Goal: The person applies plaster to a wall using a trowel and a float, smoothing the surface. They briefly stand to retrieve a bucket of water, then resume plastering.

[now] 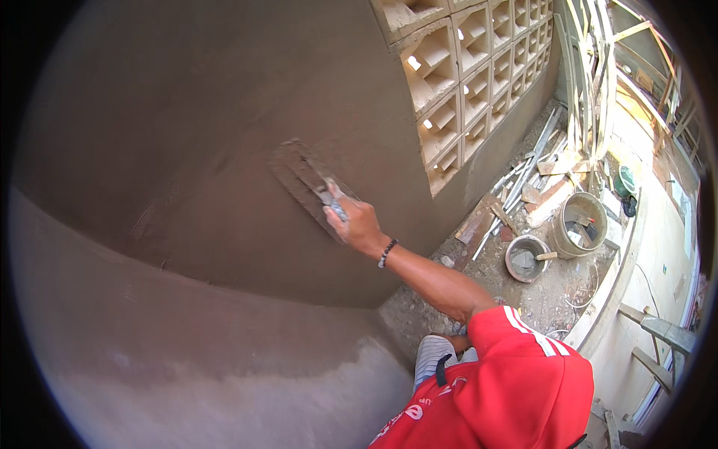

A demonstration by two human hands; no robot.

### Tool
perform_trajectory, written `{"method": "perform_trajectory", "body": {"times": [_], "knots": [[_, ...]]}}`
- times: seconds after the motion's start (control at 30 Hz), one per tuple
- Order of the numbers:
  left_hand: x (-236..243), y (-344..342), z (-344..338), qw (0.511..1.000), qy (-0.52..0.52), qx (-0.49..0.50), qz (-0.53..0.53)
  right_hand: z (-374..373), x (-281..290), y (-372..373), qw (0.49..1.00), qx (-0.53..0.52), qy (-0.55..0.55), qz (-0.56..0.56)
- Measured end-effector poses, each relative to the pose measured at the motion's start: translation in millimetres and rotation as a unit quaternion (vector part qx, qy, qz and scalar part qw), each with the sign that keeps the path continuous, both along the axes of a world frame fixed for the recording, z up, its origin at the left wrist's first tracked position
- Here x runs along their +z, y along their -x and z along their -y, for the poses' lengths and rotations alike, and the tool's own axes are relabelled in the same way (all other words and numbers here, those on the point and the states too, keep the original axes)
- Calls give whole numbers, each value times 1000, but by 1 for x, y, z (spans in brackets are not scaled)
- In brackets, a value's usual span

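My right hand [354, 223] is wrapped round the handle of a plastering float [295, 173], its arm stretched out to the left from a red sleeve. The long flat blade lies against a brown plastered wall [209, 135], tilted from upper left to lower right. The blade's edges are slightly smeared by motion. Around it the plaster looks damp and mostly smooth, with a few faint marks. A dark beaded bracelet [387, 253] circles my right wrist. My left hand does not show.
Pale ventilation blocks [441, 71] fill an opening in the wall. To the right stand a large bucket [559, 238] and a smaller bucket [511, 263] with a wooden-handled tool in it. Metal strips and wood scraps [479, 221] litter the ground. A lighter wall [172, 329] curves across the lower left.
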State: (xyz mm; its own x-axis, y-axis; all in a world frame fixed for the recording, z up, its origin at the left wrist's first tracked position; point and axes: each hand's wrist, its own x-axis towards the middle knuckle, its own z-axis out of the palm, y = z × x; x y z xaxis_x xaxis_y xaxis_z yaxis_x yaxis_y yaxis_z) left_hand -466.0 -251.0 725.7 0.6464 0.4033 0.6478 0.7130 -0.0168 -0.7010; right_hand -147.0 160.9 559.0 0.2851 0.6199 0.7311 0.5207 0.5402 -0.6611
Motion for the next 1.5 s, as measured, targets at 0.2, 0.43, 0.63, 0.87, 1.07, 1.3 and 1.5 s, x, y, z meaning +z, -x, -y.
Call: {"method": "perform_trajectory", "body": {"times": [0.2,0.43,0.63,0.87,1.07,1.3,1.5], "knots": [[9,5,2,1000,8,14,-22,-13,65,-27,988,-59,35,-139],[13,2,-3,999,11,-5,-38,22,9,24,988,28,119,-99],[19,6,-10,998,26,-13,-50,-18,80,-39,984,-49,18,-170],[26,-1,-23,996,6,-43,-74,19,-43,45,978,-10,76,-194],[32,3,-29,995,26,-45,-90,-17,122,-24,997,-44,-15,-65],[35,-8,-39,992,10,-66,-104,9,-88,9,846,-13,142,-514],[37,-9,-41,991,2,-68,-115,10,70,51,1000,23,-13,-2]]}}
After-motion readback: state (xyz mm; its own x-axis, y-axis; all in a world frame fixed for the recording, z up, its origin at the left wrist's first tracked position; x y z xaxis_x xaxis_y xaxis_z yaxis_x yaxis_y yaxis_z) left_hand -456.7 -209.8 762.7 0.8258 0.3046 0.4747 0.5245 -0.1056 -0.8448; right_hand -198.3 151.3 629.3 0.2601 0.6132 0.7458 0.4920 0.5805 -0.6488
